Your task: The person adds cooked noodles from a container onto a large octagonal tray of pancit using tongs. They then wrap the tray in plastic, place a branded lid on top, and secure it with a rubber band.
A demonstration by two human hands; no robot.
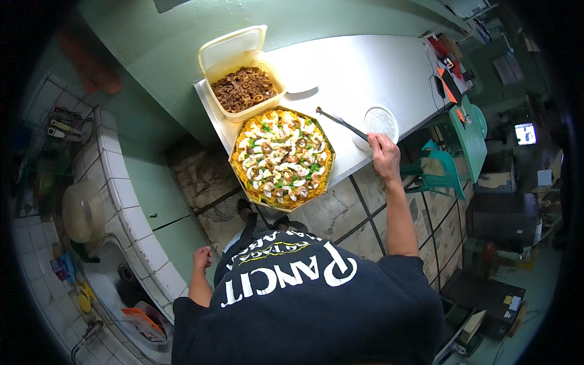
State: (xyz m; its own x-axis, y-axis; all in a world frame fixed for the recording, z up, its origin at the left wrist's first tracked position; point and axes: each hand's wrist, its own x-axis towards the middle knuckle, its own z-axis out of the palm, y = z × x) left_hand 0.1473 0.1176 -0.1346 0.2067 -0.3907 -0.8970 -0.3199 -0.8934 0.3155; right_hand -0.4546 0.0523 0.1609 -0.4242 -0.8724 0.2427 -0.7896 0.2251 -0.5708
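Observation:
My right hand grips a pair of slim dark tongs by the near end. Their tip, with something brown on it, points left over the white table, close to the octagonal tray's right edge. Just beyond that hand stands a round white tub, partly covered by my fingers. Orange-yellow noodles topped with egg slices, green bits and brown rings fill the octagonal tray, which overhangs the table's front edge. Behind it, a pale yellow plastic container holds brown cooked pieces. My left hand hangs low at my side, fingers curled, nothing visible in it.
The white table runs along a green wall, with a white flat item beside the yellow container. A tiled sink counter lies to my left. Right of the table are a green chair and a green table.

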